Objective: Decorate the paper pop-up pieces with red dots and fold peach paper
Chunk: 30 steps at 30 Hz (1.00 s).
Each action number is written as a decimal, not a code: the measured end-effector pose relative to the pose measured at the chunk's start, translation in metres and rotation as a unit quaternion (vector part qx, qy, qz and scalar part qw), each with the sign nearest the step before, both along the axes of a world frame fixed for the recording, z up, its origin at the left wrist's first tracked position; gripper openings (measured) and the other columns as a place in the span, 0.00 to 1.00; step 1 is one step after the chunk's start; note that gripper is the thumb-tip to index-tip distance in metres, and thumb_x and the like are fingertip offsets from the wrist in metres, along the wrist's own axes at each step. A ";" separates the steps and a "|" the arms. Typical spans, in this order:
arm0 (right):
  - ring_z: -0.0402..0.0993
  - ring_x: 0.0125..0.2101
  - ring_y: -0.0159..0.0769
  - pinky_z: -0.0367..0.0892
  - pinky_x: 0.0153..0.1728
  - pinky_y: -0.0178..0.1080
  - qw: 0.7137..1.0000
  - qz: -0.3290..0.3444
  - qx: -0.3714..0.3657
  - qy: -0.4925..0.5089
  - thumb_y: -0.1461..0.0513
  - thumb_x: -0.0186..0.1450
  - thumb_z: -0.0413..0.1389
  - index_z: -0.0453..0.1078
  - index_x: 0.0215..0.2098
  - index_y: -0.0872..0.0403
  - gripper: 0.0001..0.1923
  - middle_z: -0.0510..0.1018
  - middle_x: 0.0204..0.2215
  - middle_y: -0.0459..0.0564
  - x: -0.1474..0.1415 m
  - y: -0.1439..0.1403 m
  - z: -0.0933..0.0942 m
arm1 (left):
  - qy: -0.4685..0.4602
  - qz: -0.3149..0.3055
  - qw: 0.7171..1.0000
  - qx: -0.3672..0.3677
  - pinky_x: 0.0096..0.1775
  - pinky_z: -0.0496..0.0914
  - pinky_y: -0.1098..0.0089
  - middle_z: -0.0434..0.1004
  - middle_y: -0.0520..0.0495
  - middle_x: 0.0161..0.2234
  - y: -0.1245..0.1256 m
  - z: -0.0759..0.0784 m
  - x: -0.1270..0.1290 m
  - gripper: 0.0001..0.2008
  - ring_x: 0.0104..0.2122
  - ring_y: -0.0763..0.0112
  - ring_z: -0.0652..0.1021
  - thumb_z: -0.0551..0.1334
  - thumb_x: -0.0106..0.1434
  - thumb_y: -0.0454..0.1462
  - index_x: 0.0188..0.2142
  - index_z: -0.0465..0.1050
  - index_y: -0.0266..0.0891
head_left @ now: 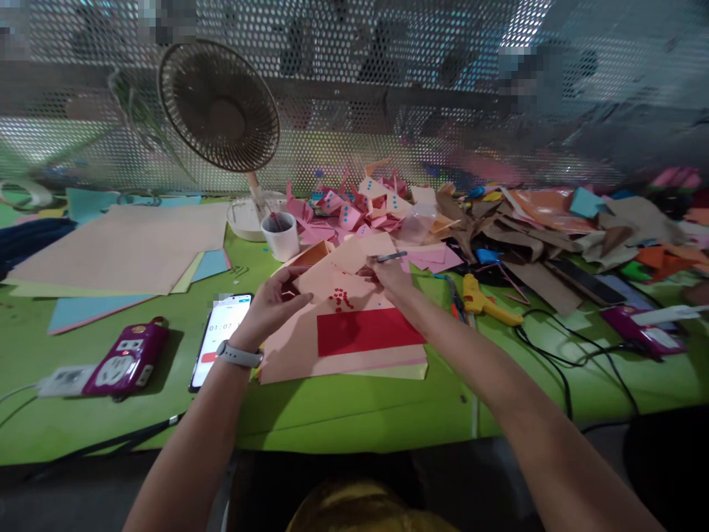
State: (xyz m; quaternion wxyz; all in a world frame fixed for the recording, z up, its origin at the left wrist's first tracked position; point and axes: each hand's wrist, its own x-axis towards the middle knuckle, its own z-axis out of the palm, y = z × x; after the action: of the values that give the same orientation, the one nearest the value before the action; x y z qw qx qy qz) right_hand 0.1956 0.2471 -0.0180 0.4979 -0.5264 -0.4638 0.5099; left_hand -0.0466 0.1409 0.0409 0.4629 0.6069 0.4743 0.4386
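1. The left hand [271,301] rests on a peach paper sheet [299,347] in the middle of the green worktop [343,414]. Its fingers curl in a narrow grip around a small peach piece, but what it holds is too small to tell.
2. The right hand [391,275] sits at 3 o'clock from the left hand, near it. Its grip is closed on a thin grey tool [389,257] that points toward 3 o'clock.
3. Tiny red dots [340,298] lie on the peach sheet between the two hands.
4. A red paper strip [368,332] lies on the sheet at 6 o'clock from the dots.
5. A phone [220,338] lies just beside the left wrist, at 9 o'clock.
6. A white cup [281,235] stands at 12 o'clock from the left hand, in front of a fan [218,107].
7. A yellow glue gun [487,303] lies at 3 o'clock from the right hand.
8. A purple power strip [125,362] lies at 9 o'clock from the phone.
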 end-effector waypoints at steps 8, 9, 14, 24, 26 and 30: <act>0.78 0.21 0.31 0.64 0.17 0.28 0.998 -0.030 -0.044 0.039 0.59 0.62 0.62 0.72 0.29 0.54 0.07 0.81 0.21 0.47 0.000 0.000 0.001 | -0.001 0.006 1.000 -0.002 0.36 0.71 0.69 0.75 0.47 0.37 0.001 0.000 0.000 0.24 0.33 0.70 0.76 0.68 0.57 0.39 0.53 0.69 0.40; 0.78 0.21 0.31 0.63 0.17 0.28 0.997 -0.033 -0.046 0.043 0.59 0.62 0.62 0.72 0.29 0.54 0.07 0.81 0.21 0.47 0.000 0.000 0.002 | -0.001 0.005 1.000 -0.001 0.36 0.71 0.68 0.75 0.47 0.38 0.001 0.000 0.001 0.24 0.33 0.69 0.76 0.68 0.57 0.38 0.53 0.69 0.40; 0.78 0.21 0.30 0.60 0.16 0.27 0.996 -0.053 -0.051 0.057 0.55 0.58 0.66 0.73 0.26 0.54 0.12 0.80 0.19 0.46 0.003 -0.003 0.009 | 0.006 0.005 1.000 0.000 0.36 0.70 0.69 0.74 0.48 0.37 0.000 0.000 0.000 0.24 0.33 0.70 0.75 0.67 0.58 0.38 0.54 0.69 0.40; 0.78 0.23 0.29 0.61 0.16 0.27 0.980 -0.154 0.023 0.125 0.58 0.56 0.67 0.75 0.29 0.55 0.09 0.81 0.21 0.45 0.057 -0.013 0.055 | -0.010 -0.003 1.000 -0.010 0.34 0.70 0.70 0.76 0.48 0.35 -0.003 0.006 0.004 0.25 0.32 0.69 0.76 0.68 0.56 0.39 0.53 0.70 0.39; 0.77 0.22 0.28 0.61 0.16 0.27 0.977 -0.150 0.041 0.146 0.59 0.57 0.66 0.75 0.28 0.54 0.08 0.82 0.22 0.45 0.060 -0.025 0.068 | -0.021 -0.019 0.999 -0.015 0.35 0.71 0.70 0.76 0.45 0.40 -0.006 0.010 0.007 0.25 0.34 0.70 0.76 0.68 0.56 0.39 0.53 0.70 0.38; 0.78 0.23 0.29 0.62 0.17 0.28 0.983 -0.070 0.060 0.157 0.54 0.56 0.66 0.75 0.29 0.53 0.11 0.83 0.26 0.46 0.037 -0.060 0.085 | -0.045 -0.053 0.997 -0.024 0.38 0.72 0.69 0.75 0.41 0.49 -0.010 0.013 0.014 0.25 0.37 0.69 0.76 0.68 0.56 0.39 0.53 0.70 0.37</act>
State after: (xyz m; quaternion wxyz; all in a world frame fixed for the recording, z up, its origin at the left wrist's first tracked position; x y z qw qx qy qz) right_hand 0.2324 0.1875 0.0667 0.6298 -0.4403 -0.3715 0.5210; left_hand -0.0325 0.1306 0.0539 0.5212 0.5991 0.4306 0.4289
